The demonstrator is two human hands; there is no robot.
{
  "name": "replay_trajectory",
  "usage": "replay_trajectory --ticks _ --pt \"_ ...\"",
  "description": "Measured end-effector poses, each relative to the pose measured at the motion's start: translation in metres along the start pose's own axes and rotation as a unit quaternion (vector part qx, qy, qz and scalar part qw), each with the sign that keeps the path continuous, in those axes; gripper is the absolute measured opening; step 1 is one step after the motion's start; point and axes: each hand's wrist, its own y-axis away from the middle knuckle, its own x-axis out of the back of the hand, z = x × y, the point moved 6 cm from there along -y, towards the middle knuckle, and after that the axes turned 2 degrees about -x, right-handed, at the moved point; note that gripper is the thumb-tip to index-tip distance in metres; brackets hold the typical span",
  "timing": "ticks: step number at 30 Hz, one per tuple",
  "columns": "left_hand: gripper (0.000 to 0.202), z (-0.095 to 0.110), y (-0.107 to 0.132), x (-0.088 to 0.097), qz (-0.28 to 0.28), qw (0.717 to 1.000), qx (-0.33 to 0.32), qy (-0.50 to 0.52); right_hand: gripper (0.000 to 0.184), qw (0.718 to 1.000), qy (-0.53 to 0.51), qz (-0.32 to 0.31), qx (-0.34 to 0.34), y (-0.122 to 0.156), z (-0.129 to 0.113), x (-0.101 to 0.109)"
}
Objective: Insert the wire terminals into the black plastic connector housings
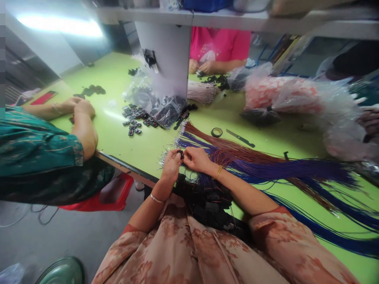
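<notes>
So there's this tiny black plastic block, held up rather than lying down, too small to make out any detail. Near it are the silver-tipped ends of a long, thin purple wire bundle, ends loosely fanned, the rest stretched out flat to the block's right
</notes>
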Motion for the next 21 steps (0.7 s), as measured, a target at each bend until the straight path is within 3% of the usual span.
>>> replay_trajectory --ticks 5,8,12,21 --pt "0.020 0.000 0.001 -0.001 -0.016 1.000 0.022 -0.007 0.018 0.998 -0.067 -0.002 -0.018 -0.014 0.020 0.024" --pt "0.020 0.000 0.001 -0.001 -0.020 0.999 0.027 -0.008 0.016 0.992 0.041 0.028 -0.115 -0.027 0.055 0.040" --pt "0.021 0.000 0.000 -0.001 -0.023 0.999 0.029 -0.007 0.016 0.972 0.159 -0.041 -0.167 -0.034 0.084 0.035" --pt "0.026 -0.001 -0.001 0.001 -0.029 0.999 0.030 -0.007 0.026 0.953 0.237 -0.095 -0.165 -0.034 0.078 0.042"
